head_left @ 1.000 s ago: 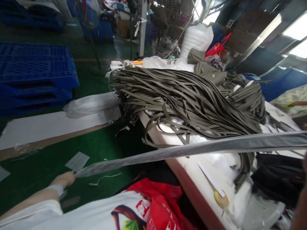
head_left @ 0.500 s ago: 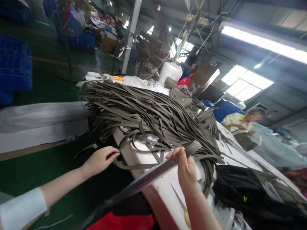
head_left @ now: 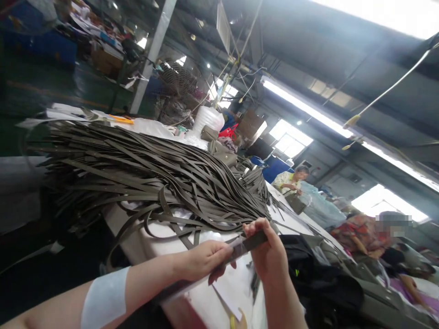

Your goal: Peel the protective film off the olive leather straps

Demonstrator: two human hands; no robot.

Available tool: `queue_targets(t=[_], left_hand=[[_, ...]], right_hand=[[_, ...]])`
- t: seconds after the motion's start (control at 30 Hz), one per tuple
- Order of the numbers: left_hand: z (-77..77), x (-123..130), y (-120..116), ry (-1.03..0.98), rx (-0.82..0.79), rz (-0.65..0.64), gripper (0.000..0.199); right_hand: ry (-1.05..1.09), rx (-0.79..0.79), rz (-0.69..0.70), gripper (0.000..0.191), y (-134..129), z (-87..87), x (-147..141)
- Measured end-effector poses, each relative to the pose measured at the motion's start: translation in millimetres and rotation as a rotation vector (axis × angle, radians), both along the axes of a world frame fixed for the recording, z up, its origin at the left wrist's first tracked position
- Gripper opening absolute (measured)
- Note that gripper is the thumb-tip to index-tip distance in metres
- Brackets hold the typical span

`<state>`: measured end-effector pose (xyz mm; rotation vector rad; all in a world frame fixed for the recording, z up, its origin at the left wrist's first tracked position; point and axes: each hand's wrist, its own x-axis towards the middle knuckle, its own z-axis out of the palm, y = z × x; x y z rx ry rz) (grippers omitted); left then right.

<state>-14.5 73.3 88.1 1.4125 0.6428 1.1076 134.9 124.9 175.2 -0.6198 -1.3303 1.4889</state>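
Note:
A flat grey-green strap [head_left: 256, 240], partly inside a clear plastic sleeve [head_left: 240, 247], runs between my two hands. My left hand [head_left: 206, 260] is closed around the sleeved part, thumb on top. Close to the strap's far end, my right hand [head_left: 272, 251] grips it with the fingers curled behind. The sleeved length trails down to the lower left, where my left forearm partly hides it. Just beyond my hands lies a large heap of similar straps [head_left: 168, 169] on the white table [head_left: 147, 240], with several looping over its near edge.
A pale pointed item with a yellow end [head_left: 228, 301] lies on the table below my hands. To the right is a black bag [head_left: 308, 260]. Farther back are a white foam roll [head_left: 208, 119], a standing fan [head_left: 178, 77] and a seated person [head_left: 290, 183]. Other people sit at right.
My left hand has moved right, from apart at the table's edge onto the sleeved strap beside my right hand. My right hand still grips the strap. The view has swung right.

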Motion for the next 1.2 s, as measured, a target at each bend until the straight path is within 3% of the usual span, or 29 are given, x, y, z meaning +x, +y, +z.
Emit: queue_targets(t=[0.1, 0.2, 0.33, 0.47, 0.53, 0.67, 0.73, 0.93, 1.07, 1.2], left_hand=[[8.5, 4, 4, -0.004, -0.003, 0.018, 0.070], [19.1, 6, 7, -0.025, -0.024, 0.021, 0.071], [25.9, 9, 11, -0.060, -0.040, 0.048, 0.070], [25.8, 14, 9, -0.062, -0.054, 0.106, 0.075], [24.7, 17, 7, -0.072, -0.052, 0.111, 0.077], [23.8, 27, 3, -0.079, -0.071, 0.095, 0.081], [26.6, 33, 3, -0.086, -0.072, 0.095, 0.078], [51.2, 50, 16, -0.178, 0.017, 0.102, 0.065], [70.3, 64, 29, -0.195, 0.064, 0.100, 0.065], [89.1, 77, 38, -0.192, 0.124, 0.157, 0.064]], right_hand=[[-0.132, 0.106, -0.105, 0.035, 10, 21.3, 9], [-0.342, 0.234, -0.111, 0.048, 12, 31.4, 11], [-0.500, 0.345, -0.069, 0.049, 6, 23.6, 10], [-0.489, 0.264, 0.016, 0.050, 2, 9.4, 10], [-0.428, 0.209, -0.013, 0.047, 4, 12.3, 13], [-0.131, 0.059, -0.199, 0.036, 15, 43.4, 26], [-0.058, 0.066, -0.236, 0.034, 20, 62.7, 32], [-0.261, 0.239, -0.311, 0.050, 24, 102.5, 46], [-0.350, 0.335, -0.337, 0.053, 21, 112.2, 55], [-0.458, 0.290, -0.284, 0.055, 13, 105.4, 59]])
